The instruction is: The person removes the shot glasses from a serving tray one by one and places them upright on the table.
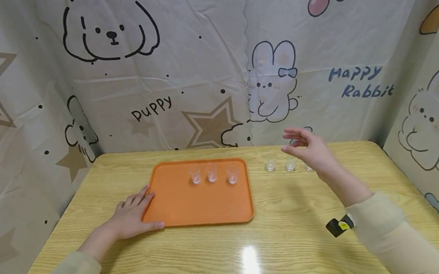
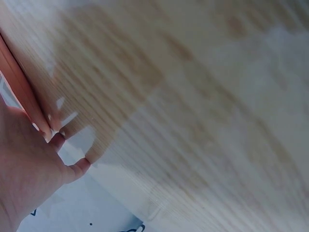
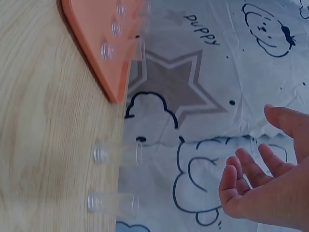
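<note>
An orange tray (image 1: 195, 210) lies on the table, with three small clear glasses (image 1: 232, 175) standing upright along its far side. My left hand (image 1: 132, 214) rests at the tray's left edge, fingers spread and thumb at the near corner. The left wrist view shows that hand (image 2: 29, 164) beside the orange rim (image 2: 21, 79). To the right of the tray, more clear glasses (image 1: 270, 163) stand in a row. Over this row hovers my right hand (image 1: 306, 147), partly covering the rightmost glass (image 1: 309, 168). Its fingers are loosely bent and hold nothing, apart from the glasses (image 3: 118, 153) in the right wrist view.
The wood-grain table (image 1: 209, 260) runs back to a hanging cloth (image 1: 196, 76) printed with cartoon animals and stars. Cloth also closes off the left and right sides. A dark strap with a yellow mark (image 1: 342, 225) sits at the right sleeve.
</note>
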`<state>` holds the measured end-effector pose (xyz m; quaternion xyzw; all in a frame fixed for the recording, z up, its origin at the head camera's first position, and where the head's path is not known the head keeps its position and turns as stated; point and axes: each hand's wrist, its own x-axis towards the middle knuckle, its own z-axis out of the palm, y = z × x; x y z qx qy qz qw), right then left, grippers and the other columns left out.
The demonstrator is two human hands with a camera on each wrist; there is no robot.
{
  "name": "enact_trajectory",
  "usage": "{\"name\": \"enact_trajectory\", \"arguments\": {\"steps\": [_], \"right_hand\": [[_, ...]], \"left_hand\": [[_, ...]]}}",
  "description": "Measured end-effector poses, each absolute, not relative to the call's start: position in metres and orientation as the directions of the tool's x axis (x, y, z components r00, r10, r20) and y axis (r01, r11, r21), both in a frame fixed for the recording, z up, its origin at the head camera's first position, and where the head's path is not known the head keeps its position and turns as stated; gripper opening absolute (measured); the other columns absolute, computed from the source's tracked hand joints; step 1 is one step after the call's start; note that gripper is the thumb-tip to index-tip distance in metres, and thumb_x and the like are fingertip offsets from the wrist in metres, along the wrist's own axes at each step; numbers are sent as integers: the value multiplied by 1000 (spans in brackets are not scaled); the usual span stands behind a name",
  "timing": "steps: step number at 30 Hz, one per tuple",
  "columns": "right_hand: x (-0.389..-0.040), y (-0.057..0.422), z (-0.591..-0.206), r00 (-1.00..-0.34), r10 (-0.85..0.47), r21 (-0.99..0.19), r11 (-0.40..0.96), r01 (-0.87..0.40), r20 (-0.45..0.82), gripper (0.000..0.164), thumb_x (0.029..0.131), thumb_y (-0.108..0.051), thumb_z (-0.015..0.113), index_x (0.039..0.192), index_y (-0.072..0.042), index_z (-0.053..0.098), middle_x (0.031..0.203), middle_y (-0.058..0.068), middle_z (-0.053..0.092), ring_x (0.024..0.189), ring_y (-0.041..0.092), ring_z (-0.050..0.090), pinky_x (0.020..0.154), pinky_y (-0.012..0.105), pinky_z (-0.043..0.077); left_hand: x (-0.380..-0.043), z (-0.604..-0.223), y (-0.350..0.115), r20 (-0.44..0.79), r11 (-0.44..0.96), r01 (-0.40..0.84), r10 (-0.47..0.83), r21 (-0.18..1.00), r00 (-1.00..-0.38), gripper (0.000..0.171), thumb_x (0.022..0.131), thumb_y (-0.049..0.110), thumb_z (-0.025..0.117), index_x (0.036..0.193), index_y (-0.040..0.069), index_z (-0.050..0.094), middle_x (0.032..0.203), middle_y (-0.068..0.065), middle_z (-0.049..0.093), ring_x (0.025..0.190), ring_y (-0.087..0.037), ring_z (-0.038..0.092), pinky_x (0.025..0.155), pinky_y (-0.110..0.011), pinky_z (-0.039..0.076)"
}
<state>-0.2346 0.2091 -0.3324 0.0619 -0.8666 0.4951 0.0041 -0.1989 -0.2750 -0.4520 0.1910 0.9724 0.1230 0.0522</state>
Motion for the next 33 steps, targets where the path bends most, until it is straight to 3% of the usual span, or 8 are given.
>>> {"name": "enact_trajectory", "arguments": {"steps": [13,21,28,33], "right_hand": [[-238,159,-349,-986,-147,-909,396,-132,80,60,86,-26,71,139,-17,45,136,6,53,107,22,50,79,30,44],[-246,130,-373,-985,-166,-938,330,-104,51,58,85,-19,72,137,-17,47,134,7,55,105,22,52,82,29,46],[-255,112,-403,-980,-185,-910,392,-137,68,60,82,-19,75,136,-13,49,133,12,55,103,31,52,74,27,45],[-262,106,-424,-983,-170,-900,414,-135,69,59,81,-15,76,134,-10,51,126,18,57,94,29,52,74,27,43]], "left_hand": [[-198,-448,-275,-88,906,345,375,247,-923,103,78,73,54,149,4,27,157,-18,12,135,-48,22,97,-70,19],[-201,-453,-278,-81,905,350,378,241,-922,103,77,75,53,150,6,26,157,-16,11,135,-48,20,97,-71,18],[-200,-454,-278,-82,905,346,375,247,-923,103,77,74,53,150,6,26,157,-16,10,135,-47,20,98,-70,17],[-200,-454,-277,-82,905,345,375,249,-923,103,77,74,54,149,5,26,157,-16,10,135,-47,20,98,-71,17]]}}
